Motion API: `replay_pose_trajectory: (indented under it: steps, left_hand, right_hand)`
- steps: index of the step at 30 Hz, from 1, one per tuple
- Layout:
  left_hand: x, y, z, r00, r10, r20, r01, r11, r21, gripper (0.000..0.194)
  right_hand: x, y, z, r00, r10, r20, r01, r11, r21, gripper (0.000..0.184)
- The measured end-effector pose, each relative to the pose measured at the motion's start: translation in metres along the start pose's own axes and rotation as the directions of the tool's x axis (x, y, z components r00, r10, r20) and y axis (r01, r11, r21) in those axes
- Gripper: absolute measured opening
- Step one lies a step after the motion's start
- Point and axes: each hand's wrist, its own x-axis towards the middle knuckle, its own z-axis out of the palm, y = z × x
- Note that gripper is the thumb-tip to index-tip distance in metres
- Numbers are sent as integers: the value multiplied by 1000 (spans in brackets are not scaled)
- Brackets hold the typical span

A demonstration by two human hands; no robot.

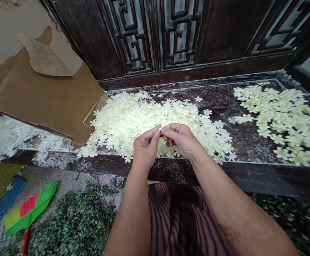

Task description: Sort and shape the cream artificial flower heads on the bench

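Both my hands meet over a broad heap of small white five-petalled flowers (128, 113) on a dark carved wooden bench (219, 89). The fingertips of my left hand (147, 144) and my right hand (180, 138) are pinched together around a small pale flower (160, 129). Only a bit of that flower shows; the fingers cover the rest. A second, yellower spread of flowers (290, 121) lies farther right on the bench.
At left a torn cardboard sheet (51, 96) leans by a bent wire (89, 113), with white shreds (13, 135) beside it. Behind rises the carved wooden backrest (155, 39). Below lie green leafy sprays (77, 217) and a colourful broom (31, 208).
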Motion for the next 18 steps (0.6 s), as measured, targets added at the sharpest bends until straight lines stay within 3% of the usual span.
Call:
replay_pose_trajectory:
  steps: [18]
  left_hand:
    - [0, 1, 0, 1000, -4, -7, 4, 1000, 1, 25]
  right_hand:
    - [0, 0, 0, 1000, 5, 4, -5, 1000, -7, 18]
